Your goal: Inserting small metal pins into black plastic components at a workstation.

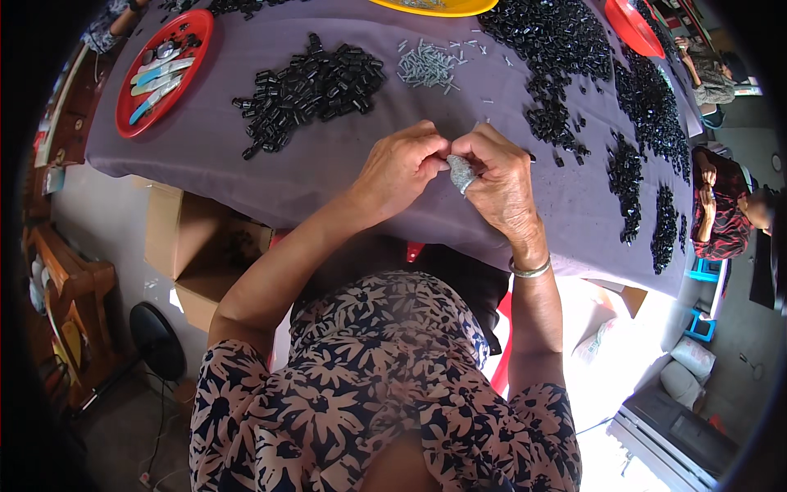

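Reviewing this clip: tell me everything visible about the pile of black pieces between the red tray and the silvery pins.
The pile is a loose heap of many small, short, glossy black pieces, plastic by their look; finer detail is too small to tell. They lie jumbled at varied angles, overlapping in the middle and thinning toward the near-left end. It rests on the purplish-grey cloth, right of the red tray, left of the silvery pins, and beyond the left hand. No hand touches it.

One wide fisheye view from head height, steeply downward, close over the hands (399, 170) and table (311, 179).
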A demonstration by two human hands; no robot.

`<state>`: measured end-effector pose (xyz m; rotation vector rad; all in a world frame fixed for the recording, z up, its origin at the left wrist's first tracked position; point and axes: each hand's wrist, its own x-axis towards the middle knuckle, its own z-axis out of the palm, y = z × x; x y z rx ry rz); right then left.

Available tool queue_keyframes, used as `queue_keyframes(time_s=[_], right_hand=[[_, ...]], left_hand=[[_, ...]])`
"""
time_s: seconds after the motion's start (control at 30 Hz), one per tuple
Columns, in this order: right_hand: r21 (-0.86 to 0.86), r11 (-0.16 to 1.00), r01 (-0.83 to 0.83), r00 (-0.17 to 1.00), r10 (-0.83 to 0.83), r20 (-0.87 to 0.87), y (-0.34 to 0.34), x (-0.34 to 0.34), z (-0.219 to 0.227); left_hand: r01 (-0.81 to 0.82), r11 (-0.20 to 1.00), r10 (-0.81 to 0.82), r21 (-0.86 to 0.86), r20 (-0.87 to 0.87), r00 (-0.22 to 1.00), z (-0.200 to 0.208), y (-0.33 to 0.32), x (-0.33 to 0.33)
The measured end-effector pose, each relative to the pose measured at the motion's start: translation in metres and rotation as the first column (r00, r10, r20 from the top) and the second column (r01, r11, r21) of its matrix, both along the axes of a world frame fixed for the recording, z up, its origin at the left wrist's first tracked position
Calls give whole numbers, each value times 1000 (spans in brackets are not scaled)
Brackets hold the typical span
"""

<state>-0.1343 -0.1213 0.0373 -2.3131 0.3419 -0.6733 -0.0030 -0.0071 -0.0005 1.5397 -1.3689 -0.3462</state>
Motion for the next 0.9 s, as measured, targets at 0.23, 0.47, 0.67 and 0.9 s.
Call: queue_keyframes(time_s=[0.23,0.47,0.67,0.9], right_hand=[[-112,994,1,1000,-2,-12,4,6,0],[-157,987,28,1000,-28,7,10,5,-5],[-90,995,37,999,-37,3,9,6,-5],[-32,999,19,999,-18,37,8,2,-5]], left_hand=[[-40,998,50,-53,186,981,-3,0,8],[-41,999,47,-32,193,980,-4,0,6],[-54,999,54,-6,200,978,-2,3,7],[26,999,-21,-22,190,982,1,1,11]])
